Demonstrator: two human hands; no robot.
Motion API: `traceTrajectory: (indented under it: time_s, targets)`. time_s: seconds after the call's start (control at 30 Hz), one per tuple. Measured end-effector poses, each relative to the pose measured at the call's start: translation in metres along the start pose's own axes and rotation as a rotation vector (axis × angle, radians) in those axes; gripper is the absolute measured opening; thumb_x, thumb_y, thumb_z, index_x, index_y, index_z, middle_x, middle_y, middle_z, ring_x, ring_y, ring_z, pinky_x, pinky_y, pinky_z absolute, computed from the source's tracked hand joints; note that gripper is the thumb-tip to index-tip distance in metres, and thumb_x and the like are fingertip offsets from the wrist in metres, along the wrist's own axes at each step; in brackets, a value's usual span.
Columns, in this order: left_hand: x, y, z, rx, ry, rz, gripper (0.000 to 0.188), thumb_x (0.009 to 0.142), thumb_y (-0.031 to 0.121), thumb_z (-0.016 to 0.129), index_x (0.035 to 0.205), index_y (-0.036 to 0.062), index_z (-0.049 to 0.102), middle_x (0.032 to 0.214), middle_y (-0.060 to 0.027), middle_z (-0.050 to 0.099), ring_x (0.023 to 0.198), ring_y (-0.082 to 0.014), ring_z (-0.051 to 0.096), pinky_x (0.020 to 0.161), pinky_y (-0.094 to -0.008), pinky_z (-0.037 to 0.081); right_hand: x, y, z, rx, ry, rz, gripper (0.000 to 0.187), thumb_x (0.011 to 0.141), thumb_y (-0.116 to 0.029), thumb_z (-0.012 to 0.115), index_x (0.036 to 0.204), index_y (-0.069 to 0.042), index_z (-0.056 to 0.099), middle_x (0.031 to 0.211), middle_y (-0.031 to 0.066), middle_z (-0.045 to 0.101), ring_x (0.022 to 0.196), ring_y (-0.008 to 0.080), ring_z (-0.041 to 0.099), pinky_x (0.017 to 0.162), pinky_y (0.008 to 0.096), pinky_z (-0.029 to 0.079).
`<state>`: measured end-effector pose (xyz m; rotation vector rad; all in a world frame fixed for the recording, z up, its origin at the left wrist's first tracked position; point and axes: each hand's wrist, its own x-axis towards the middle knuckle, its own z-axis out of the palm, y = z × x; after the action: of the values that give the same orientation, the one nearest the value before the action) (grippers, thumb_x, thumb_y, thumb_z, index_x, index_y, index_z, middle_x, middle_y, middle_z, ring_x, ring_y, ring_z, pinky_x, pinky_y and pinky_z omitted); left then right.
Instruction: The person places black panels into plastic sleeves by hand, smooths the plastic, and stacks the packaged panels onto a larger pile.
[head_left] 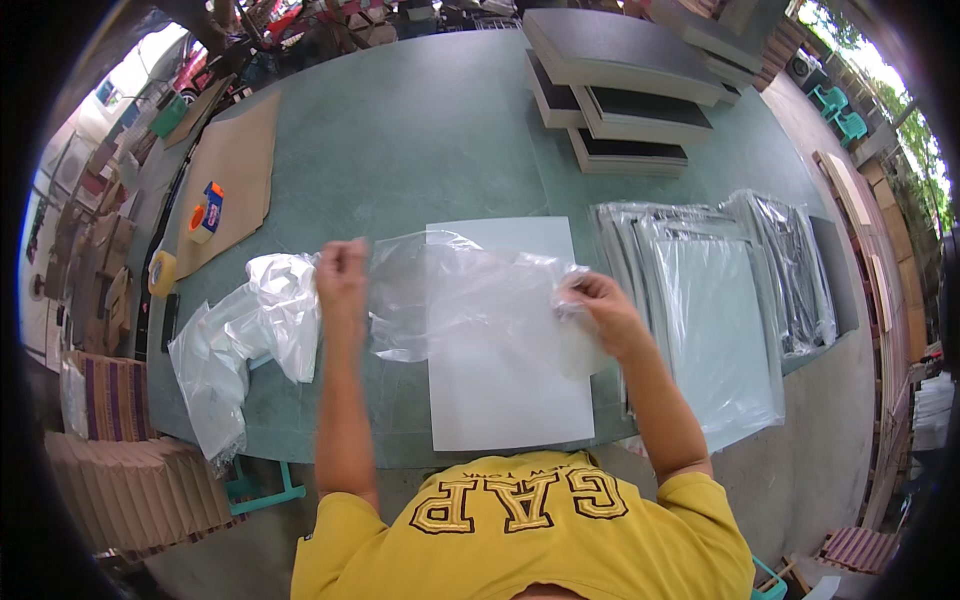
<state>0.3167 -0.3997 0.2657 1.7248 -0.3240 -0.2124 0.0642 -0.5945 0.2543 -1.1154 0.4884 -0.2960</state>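
Note:
A thin clear plastic bag [400, 290] stretches in the air between my two hands. My left hand [345, 268] is closed on its left edge, a little blurred by motion. The fingers of my right hand [603, 305] pinch the bunched right end. Below the bag, a white rectangular board [510, 400] lies flat on the green table, near its front edge. Part of the board shows through the plastic. Beside my left forearm sits a crumpled heap of clear plastic bags [240, 325].
Plastic-wrapped flat panels [705, 320] are stacked at the right. Thick grey-white panels [620, 60] pile up at the far right. Brown cardboard [235, 165], a tape dispenser [207, 212] and a tape roll [162, 273] lie left. Folded cartons [140, 490] stand below the table's left edge.

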Motion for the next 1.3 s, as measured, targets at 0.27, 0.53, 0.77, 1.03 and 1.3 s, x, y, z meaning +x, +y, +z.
traceTrajectory:
  time_s: [0.27,0.53,0.77,1.03,1.3]
  targets:
    - [-0.081,0.045,0.075,-0.037,-0.891,0.026,0.03,0.08,0.025,0.059,0.066,-0.0006,0.052,0.054,-0.002,0.046,0.051,-0.0092,0.042,0.047,-0.0256,0.035,0.017,0.008,0.048,0.361,-0.148,0.141,0.031,0.082,-0.029,0.057,0.08,0.002,0.055,0.066,0.0058,0.056,0.057,0.012,0.049,0.054,0.0244,0.042]
    - [-0.028,0.009,0.008,0.25,-0.636,-0.026,0.02,0.082,0.018,0.053,0.069,0.0027,0.055,0.055,0.0003,0.047,0.051,-0.0079,0.044,0.045,-0.0234,0.035,-0.014,-0.004,0.028,0.319,-0.238,0.042,0.026,0.086,-0.022,0.052,0.066,-0.005,0.047,0.057,0.0017,0.044,0.052,0.0117,0.041,0.05,0.0239,0.033]
    - [-0.008,0.06,-0.025,0.042,-0.515,0.017,0.021,0.083,0.017,0.049,0.066,0.0038,0.051,0.056,0.0002,0.048,0.047,-0.0062,0.042,0.042,-0.021,0.032,-0.005,-0.027,0.019,-0.284,-0.016,-0.156,0.03,0.088,-0.028,0.048,0.076,-0.002,0.056,0.074,0.0057,0.057,0.069,0.0139,0.052,0.064,0.0258,0.042]
    - [-0.047,0.098,0.019,0.047,-0.893,0.071,0.026,0.087,0.022,0.046,0.069,0.0043,0.053,0.06,-0.0007,0.052,0.051,-0.0063,0.045,0.045,-0.02,0.033,0.024,-0.045,0.076,-0.558,-0.147,-0.364,0.037,0.089,-0.034,0.045,0.089,0.0,0.06,0.08,0.0039,0.058,0.078,0.0126,0.052,0.073,0.0264,0.041]
    - [-0.032,0.062,0.01,0.231,-0.769,0.13,0.023,0.086,0.019,0.047,0.07,0.0037,0.054,0.06,-0.0012,0.051,0.055,-0.0092,0.047,0.05,-0.0216,0.037,0.02,-0.043,0.063,0.189,-0.304,-0.116,0.02,0.083,-0.021,0.056,0.078,-0.001,0.055,0.071,0.0048,0.055,0.068,0.0126,0.049,0.061,0.0256,0.039]
